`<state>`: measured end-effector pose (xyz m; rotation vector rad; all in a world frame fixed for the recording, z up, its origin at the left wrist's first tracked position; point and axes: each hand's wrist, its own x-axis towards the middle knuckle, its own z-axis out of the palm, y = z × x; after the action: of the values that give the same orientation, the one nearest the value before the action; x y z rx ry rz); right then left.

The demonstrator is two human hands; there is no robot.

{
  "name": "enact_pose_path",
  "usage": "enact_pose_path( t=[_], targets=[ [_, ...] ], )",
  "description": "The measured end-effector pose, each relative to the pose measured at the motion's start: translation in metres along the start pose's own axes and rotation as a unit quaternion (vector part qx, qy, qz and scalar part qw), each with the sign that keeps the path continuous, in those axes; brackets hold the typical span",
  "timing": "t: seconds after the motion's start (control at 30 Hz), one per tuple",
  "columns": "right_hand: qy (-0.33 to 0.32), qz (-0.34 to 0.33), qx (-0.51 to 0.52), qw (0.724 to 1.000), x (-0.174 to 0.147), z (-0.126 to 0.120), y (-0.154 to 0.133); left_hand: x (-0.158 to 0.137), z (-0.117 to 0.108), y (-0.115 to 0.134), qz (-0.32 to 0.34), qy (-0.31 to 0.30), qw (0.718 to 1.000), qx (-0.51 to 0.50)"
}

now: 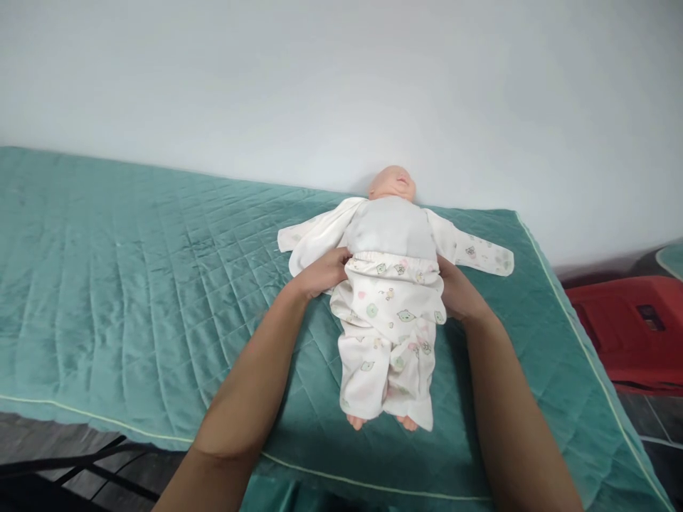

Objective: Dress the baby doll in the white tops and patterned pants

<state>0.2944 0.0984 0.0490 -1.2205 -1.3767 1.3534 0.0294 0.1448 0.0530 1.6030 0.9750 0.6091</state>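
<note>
A baby doll (393, 183) lies on its back on a green quilted cover, its head by the wall. White printed baby trousers (392, 306) cover its legs up to the waist, and its toes show below the hems. My left hand (326, 272) is closed on the trousers' waistband at the doll's left-hand side in view. At the opposite side, my right hand (456, 288) grips the waistband, its fingertips hidden behind the fabric. The doll's white printed top (474, 250) lies spread, sleeves out to both sides, with a plain grey-white panel (389, 226) over the chest.
The green quilted cover (133, 299) stretches far to the left and ends near the doll on the right. A pale wall (267, 85) rises behind. Beyond the right edge stands a red plastic object (629, 327). Dark metal bars (101, 462) show at lower left.
</note>
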Motion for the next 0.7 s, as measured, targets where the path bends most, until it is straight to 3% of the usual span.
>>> enact_pose_path(
  t=[0.13,0.27,0.53,0.7],
  targets=[
    [0.002,0.007,-0.010,1.000,0.001,0.000,0.002,0.002,-0.005,-0.004,0.046,-0.018,0.997,0.056],
    [0.006,0.010,-0.032,0.999,0.002,-0.002,0.005,0.004,-0.006,-0.010,0.028,-0.010,0.995,0.098],
    [0.035,-0.051,-0.077,0.995,0.002,0.002,-0.001,0.003,-0.004,-0.010,-0.005,0.010,0.996,0.088],
    [0.051,-0.075,-0.111,0.990,0.002,0.005,-0.004,0.004,-0.004,-0.012,0.009,0.010,0.997,0.070]
  ],
)
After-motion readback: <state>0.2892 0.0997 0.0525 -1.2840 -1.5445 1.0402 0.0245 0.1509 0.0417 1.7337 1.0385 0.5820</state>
